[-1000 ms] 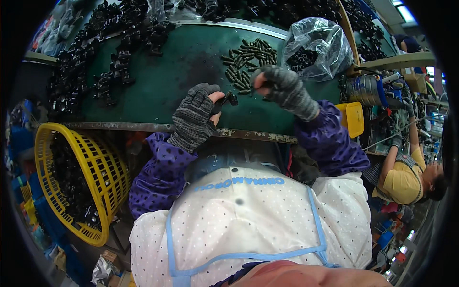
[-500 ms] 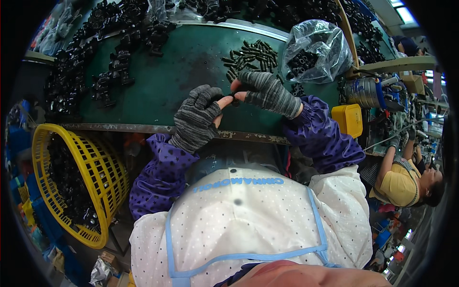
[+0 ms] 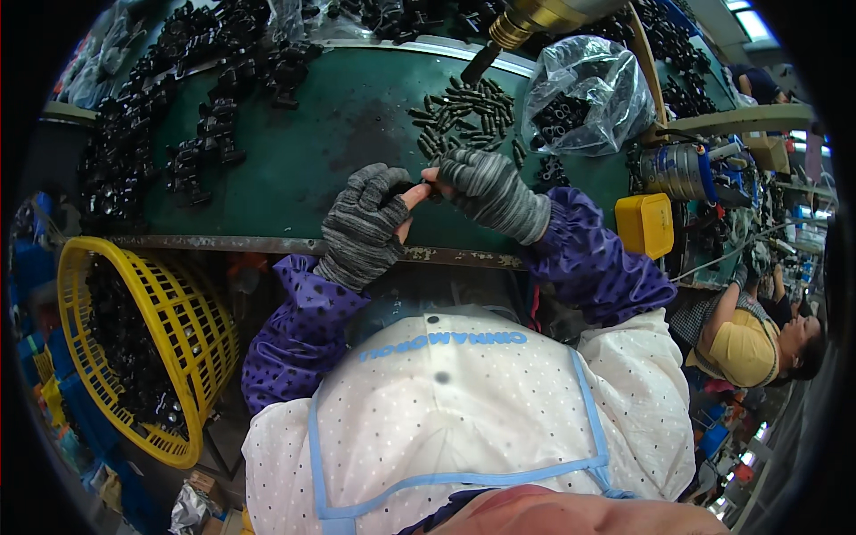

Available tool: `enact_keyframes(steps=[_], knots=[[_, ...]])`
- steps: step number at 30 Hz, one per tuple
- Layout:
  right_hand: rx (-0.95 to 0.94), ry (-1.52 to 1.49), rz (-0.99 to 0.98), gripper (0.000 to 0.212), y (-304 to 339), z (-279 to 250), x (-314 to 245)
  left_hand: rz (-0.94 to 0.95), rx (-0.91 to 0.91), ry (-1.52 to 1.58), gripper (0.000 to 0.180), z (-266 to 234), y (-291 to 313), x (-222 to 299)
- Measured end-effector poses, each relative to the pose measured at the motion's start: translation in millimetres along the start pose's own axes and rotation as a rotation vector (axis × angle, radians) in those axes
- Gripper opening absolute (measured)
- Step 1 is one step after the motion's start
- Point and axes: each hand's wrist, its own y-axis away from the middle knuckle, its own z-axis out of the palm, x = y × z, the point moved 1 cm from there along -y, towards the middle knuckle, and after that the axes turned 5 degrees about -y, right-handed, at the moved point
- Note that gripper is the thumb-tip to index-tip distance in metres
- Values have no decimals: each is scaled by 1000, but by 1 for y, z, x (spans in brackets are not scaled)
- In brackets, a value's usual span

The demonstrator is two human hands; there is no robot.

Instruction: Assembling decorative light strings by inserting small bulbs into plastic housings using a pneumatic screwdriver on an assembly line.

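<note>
Over the near edge of the green worktable (image 3: pixel 267 192), my two hands meet with fingertips pinched together. My left hand (image 3: pixel 367 223), in a grey striped fingerless glove, has its thumb and fingers closed on a small black part (image 3: pixel 433 186). My right hand (image 3: pixel 497 192), gloved alike, pinches the same part from the other side; its fingers hide most of it, so its kind cannot be made out. Just beyond the hands lies a loose pile of short dark pins (image 3: pixel 468 111). A tool with a brass-coloured collar and dark tip (image 3: pixel 506 36) hangs above the pile.
Black moulded parts (image 3: pixel 214 125) cover the table's left side. At right stand a clear plastic bag (image 3: pixel 615 98) with black ring-like pieces and a yellow box (image 3: pixel 644 225). A yellow basket (image 3: pixel 201 330) of black parts sits lower left. Another person (image 3: pixel 744 343) works far right.
The brass-collared tool has come into view at the top, over the pins. My right hand has turned and shifted slightly left and down, its fingers drawn closer to my left fingertips.
</note>
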Motion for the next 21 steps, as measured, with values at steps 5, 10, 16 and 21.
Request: enact_keyframes(steps=[5, 10, 16, 21], knots=[[-211, -529, 573, 29, 6, 2, 14, 35, -10, 22, 50, -1, 1, -3], [-155, 569, 380, 33, 23, -62, 42, -2, -12, 33, 51, -2, 7, 0], [-437, 935, 564, 27, 30, -79, 62, -106, -27, 36, 59, -1, -1, 4], [-191, 593, 399, 22, 6, -62, 25, -158, -18, -51, 57, -1, 3, 4]])
